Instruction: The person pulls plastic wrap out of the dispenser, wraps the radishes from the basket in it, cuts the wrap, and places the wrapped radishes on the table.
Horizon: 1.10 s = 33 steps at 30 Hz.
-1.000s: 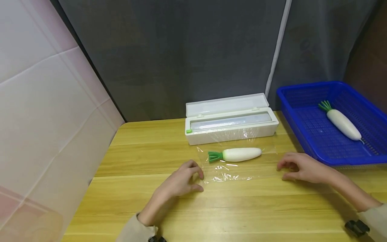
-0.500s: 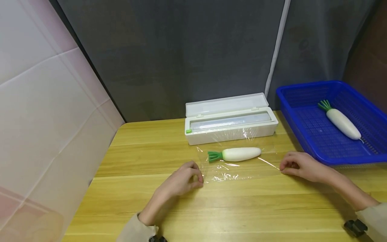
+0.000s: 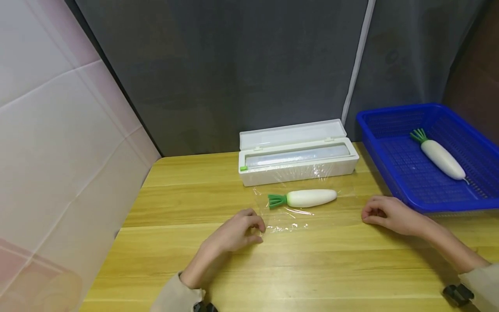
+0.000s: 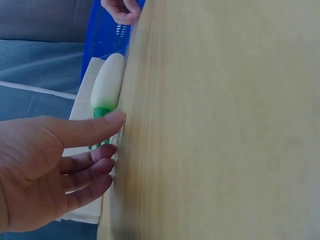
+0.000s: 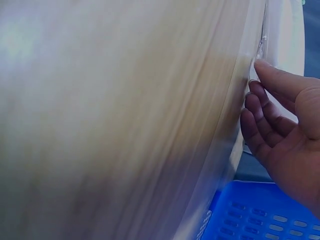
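The white radish (image 3: 312, 198) lies on its side on the table (image 3: 312, 273), its green leaves (image 3: 277, 201) towards 9 o'clock and its tip towards 3, with clear plastic film (image 3: 288, 227) spread under and around it. My right hand (image 3: 393, 215), between 3 and 4 o'clock from the radish, pinches what looks like the film's near corner; the right wrist view shows a clear edge at my thumb tip. My left hand (image 3: 235, 232), at 8 o'clock, is only slightly spread, a narrow gap between thumb and fingers, right beside the film's other corner; whether it touches, I can't tell.

With one side secured and the other loose, I judge that a pull would come out crooked, skewing the sheet or rolling the radish. At 12 o'clock, the film appears to run up the front of the white box (image 3: 298, 175); a hard tug could drag that box or unwind more from the roll (image 3: 298, 159). Film this thin could also cling to itself and crease, or tear at my pinch. Lifting my right hand carelessly could knock the blue basket (image 3: 452, 206) at 2 o'clock, just beside it.
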Each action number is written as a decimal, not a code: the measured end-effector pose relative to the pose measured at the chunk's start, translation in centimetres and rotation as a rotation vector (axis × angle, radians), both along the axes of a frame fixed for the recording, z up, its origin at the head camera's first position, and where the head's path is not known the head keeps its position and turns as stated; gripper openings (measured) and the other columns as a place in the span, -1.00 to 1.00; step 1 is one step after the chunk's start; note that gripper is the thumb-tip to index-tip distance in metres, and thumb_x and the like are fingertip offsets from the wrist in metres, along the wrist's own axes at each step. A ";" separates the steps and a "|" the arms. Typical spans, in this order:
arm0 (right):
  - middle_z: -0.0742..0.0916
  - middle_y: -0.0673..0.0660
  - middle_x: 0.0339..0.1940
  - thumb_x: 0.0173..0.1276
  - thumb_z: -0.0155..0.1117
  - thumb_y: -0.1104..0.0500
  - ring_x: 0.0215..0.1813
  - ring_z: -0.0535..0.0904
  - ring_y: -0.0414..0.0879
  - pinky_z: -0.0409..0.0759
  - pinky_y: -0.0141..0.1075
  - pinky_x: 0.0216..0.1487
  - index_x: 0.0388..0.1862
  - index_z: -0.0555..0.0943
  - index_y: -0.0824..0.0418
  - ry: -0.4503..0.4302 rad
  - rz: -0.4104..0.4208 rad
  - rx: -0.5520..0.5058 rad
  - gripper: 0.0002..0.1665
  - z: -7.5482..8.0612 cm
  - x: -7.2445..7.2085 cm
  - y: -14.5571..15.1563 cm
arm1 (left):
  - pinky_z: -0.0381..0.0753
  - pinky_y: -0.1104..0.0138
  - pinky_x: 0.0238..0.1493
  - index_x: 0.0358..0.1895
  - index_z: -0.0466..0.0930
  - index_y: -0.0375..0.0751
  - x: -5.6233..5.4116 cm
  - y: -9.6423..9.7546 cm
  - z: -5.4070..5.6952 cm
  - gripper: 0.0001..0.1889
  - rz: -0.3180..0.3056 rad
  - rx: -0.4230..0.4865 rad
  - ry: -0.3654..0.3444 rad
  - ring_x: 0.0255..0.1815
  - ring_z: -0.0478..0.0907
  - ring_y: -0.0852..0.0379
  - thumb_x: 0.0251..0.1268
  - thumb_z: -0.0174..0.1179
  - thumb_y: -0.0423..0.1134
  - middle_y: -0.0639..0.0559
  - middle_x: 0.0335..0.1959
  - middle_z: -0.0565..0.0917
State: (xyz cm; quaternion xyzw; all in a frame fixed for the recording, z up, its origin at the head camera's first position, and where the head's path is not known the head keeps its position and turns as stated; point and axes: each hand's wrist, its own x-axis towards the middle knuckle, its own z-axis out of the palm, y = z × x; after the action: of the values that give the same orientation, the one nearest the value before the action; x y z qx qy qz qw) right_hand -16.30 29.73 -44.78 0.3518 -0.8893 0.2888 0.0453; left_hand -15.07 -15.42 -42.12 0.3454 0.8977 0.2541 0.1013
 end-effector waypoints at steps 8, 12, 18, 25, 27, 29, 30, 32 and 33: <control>0.59 -0.30 -0.35 0.22 0.49 0.35 -0.31 0.45 -0.43 0.50 -0.42 -0.34 -0.35 0.65 -0.08 -0.013 -0.005 0.000 -0.69 0.2 0.2 -0.1 | 0.60 0.38 -0.15 -0.27 0.72 -0.12 -0.1 0.0 -0.2 -0.96 0.010 0.000 0.033 -0.23 0.52 0.21 0.33 0.34 -0.35 0.14 -0.27 0.59; 0.60 -0.31 -0.35 0.24 0.47 0.33 -0.28 0.49 -0.43 0.53 -0.40 -0.28 -0.35 0.64 -0.09 -0.032 0.012 0.008 -0.70 0.3 0.4 -0.1 | 0.60 0.39 -0.18 -0.27 0.70 -0.18 -0.3 -0.2 -0.3 -0.98 0.002 -0.001 0.026 -0.28 0.51 0.26 0.36 0.31 -0.36 0.15 -0.31 0.62; 0.59 -0.31 -0.35 0.30 0.45 0.25 -0.29 0.48 -0.42 0.52 -0.39 -0.29 -0.35 0.63 -0.12 -0.109 0.066 0.014 -0.76 0.8 0.7 -0.1 | 0.55 0.42 -0.28 -0.29 0.66 -0.16 -0.4 -0.4 -0.1 -0.93 -0.021 0.000 -0.002 -0.37 0.44 0.30 0.38 0.26 -0.40 0.18 -0.39 0.60; 0.62 -0.30 -0.35 0.33 0.43 0.21 -0.29 0.50 -0.41 0.53 -0.40 -0.28 -0.33 0.64 -0.11 -0.170 0.092 0.011 -0.81 0.8 0.9 -0.1 | 0.56 0.41 -0.27 -0.28 0.64 -0.17 -0.5 -0.9 0.2 -0.92 -0.053 -0.001 -0.030 -0.36 0.44 0.32 0.41 0.24 -0.40 0.20 -0.39 0.59; 0.62 -0.30 -0.35 0.34 0.42 0.21 -0.29 0.50 -0.40 0.52 -0.41 -0.28 -0.31 0.64 -0.11 -0.177 0.085 0.009 -0.81 0.8 0.9 0.0 | 0.57 0.41 -0.26 -0.28 0.63 -0.17 -0.5 -1.0 0.3 -0.92 -0.054 0.001 -0.036 -0.36 0.45 0.32 0.41 0.24 -0.40 0.19 -0.39 0.59; 0.63 -0.30 -0.35 0.35 0.41 0.21 -0.29 0.50 -0.40 0.52 -0.41 -0.28 -0.30 0.64 -0.12 -0.177 0.072 0.001 -0.81 0.8 0.9 0.0 | 0.57 0.41 -0.26 -0.29 0.63 -0.17 -0.5 -1.1 0.5 -0.92 -0.053 0.008 -0.038 -0.36 0.45 0.31 0.40 0.24 -0.41 0.19 -0.39 0.59; 0.64 -0.29 -0.34 0.35 0.41 0.22 -0.28 0.51 -0.40 0.52 -0.41 -0.27 -0.29 0.65 -0.11 -0.176 0.066 -0.006 -0.81 0.8 0.9 0.1 | 0.57 0.41 -0.27 -0.28 0.64 -0.17 -0.5 -1.1 0.5 -0.92 -0.050 0.011 -0.039 -0.36 0.45 0.31 0.40 0.23 -0.41 0.18 -0.38 0.60; 0.65 -0.29 -0.33 0.34 0.41 0.24 -0.27 0.52 -0.40 0.52 -0.43 -0.26 -0.28 0.65 -0.11 -0.161 0.052 -0.021 -0.79 0.8 1.0 0.0 | 0.58 0.42 -0.27 -0.27 0.64 -0.18 -0.5 -1.2 0.6 -0.92 -0.046 0.022 -0.037 -0.36 0.46 0.31 0.40 0.23 -0.42 0.18 -0.38 0.60; 0.65 -0.29 -0.33 0.34 0.41 0.26 -0.27 0.53 -0.39 0.53 -0.44 -0.25 -0.28 0.65 -0.11 -0.148 0.046 -0.030 -0.78 0.8 1.0 0.0 | 0.58 0.42 -0.27 -0.27 0.64 -0.18 -0.5 -1.2 0.7 -0.92 -0.044 0.026 -0.036 -0.36 0.46 0.30 0.40 0.23 -0.42 0.17 -0.38 0.61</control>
State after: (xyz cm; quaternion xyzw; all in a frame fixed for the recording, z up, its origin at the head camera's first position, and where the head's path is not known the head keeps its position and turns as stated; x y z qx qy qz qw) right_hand -15.27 29.73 -43.99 0.3492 -0.8774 0.3282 -0.0220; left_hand -15.62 -16.61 -41.44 0.3617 0.8846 0.2695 0.1185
